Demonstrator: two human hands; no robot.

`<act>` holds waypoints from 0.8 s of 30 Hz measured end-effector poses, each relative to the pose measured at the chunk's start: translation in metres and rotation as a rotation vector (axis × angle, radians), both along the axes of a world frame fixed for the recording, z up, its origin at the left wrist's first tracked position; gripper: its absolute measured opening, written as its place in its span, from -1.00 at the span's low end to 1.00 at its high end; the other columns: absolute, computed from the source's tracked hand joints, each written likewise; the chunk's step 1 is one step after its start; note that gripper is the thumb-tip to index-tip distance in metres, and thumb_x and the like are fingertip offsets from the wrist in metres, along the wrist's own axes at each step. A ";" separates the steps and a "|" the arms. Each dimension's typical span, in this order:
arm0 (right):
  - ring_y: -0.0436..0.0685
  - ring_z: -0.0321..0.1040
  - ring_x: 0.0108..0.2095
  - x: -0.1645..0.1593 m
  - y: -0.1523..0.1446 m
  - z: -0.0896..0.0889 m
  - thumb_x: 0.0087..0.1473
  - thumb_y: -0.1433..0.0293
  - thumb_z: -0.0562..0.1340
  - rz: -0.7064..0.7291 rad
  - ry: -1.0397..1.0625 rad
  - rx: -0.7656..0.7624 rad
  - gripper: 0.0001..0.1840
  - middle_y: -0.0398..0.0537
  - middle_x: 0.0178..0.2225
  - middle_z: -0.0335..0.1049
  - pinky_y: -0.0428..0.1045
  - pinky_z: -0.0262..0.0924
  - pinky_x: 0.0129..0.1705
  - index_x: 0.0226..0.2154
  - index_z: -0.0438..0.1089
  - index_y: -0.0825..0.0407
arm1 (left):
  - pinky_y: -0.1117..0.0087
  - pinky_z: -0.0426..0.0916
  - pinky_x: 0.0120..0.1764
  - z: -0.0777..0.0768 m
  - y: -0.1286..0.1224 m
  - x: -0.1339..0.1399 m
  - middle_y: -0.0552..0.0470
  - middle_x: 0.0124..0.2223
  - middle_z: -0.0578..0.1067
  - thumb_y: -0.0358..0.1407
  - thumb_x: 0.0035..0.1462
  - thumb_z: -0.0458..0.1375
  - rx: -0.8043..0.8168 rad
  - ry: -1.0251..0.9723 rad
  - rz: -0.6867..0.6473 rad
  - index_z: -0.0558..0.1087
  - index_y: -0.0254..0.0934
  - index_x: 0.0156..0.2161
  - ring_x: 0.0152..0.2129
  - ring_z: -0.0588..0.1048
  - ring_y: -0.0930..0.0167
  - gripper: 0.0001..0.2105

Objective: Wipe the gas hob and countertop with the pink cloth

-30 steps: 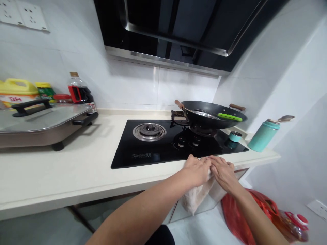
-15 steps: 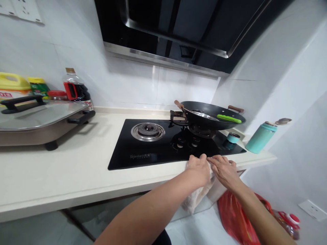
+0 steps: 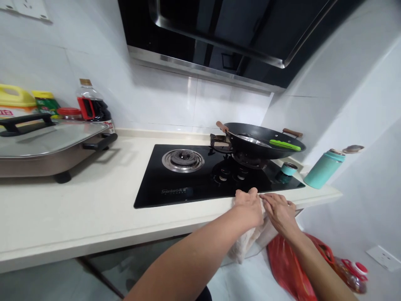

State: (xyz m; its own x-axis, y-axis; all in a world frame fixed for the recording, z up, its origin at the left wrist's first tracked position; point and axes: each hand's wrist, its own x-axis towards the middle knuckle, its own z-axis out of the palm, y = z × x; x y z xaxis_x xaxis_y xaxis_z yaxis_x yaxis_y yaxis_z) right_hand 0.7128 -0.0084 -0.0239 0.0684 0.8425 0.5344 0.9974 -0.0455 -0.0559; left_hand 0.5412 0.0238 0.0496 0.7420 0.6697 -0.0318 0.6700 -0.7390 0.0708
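My left hand (image 3: 249, 205) is closed at the front edge of the black gas stove (image 3: 200, 186), its fingers gripping a pale, translucent plastic bag (image 3: 242, 246) that hangs down over the counter edge. Close beside it on the right, my right hand (image 3: 280, 211) has its fingers bent and pressed together by the bag's top. What the right fingers pinch is hidden from me. A black wok (image 3: 260, 144) with wooden handles rests on the right burner, and a green-handled utensil (image 3: 285, 145) lies in it.
A turquoise bottle (image 3: 326, 169) with its lid flipped stands right of the stove, near a small turquoise cup (image 3: 288, 168). At left sits a lidded electric pan (image 3: 72, 161), with a dark sauce bottle (image 3: 95, 106) behind. A red bag (image 3: 290, 263) is on the floor.
The view has shifted slightly, so the stove and wok appear a little further right. Both hands stay together at the stove's front edge with the bag hanging below.
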 end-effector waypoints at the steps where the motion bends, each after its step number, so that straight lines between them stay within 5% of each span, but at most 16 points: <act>1: 0.28 0.32 0.06 0.001 0.000 0.000 0.35 0.23 -0.07 0.000 -0.010 -0.020 -0.52 -0.02 0.06 0.50 0.28 0.08 0.04 0.02 0.52 -0.17 | 0.14 0.30 -0.10 0.001 0.000 0.000 -0.19 0.12 0.37 -0.11 0.13 0.15 -0.007 0.000 -0.006 0.37 -0.22 0.22 -0.10 0.41 0.19 -0.45; 9: 0.28 0.31 -0.01 0.015 0.005 -0.003 0.31 0.24 -0.05 -0.009 -0.002 -0.102 -0.50 -0.02 0.05 0.46 0.23 0.19 -0.05 0.07 0.51 -0.30 | 0.12 0.29 -0.09 0.000 -0.002 0.001 -0.26 0.09 0.43 -0.16 0.16 0.13 0.002 0.003 -0.006 0.33 -0.29 0.27 -0.05 0.39 0.14 -0.42; 20: 0.26 0.31 -0.04 -0.002 0.003 -0.001 0.31 0.26 -0.02 -0.061 -0.015 -0.091 -0.52 0.02 -0.06 0.40 0.24 0.18 -0.01 0.09 0.50 -0.28 | 0.11 0.25 -0.05 0.000 -0.002 -0.016 -0.26 0.09 0.48 -0.07 0.27 0.00 -0.017 -0.069 0.017 0.34 -0.25 0.28 -0.04 0.47 0.13 -0.46; 24: 0.26 0.32 -0.03 -0.001 0.002 -0.005 0.31 0.23 -0.02 -0.100 0.039 -0.092 -0.53 0.02 -0.04 0.39 0.25 0.18 0.01 0.08 0.50 -0.26 | 0.11 0.25 -0.04 0.001 -0.002 -0.021 -0.31 0.08 0.49 -0.09 0.24 0.02 -0.039 -0.069 0.039 0.40 -0.37 0.22 -0.03 0.47 0.12 -0.46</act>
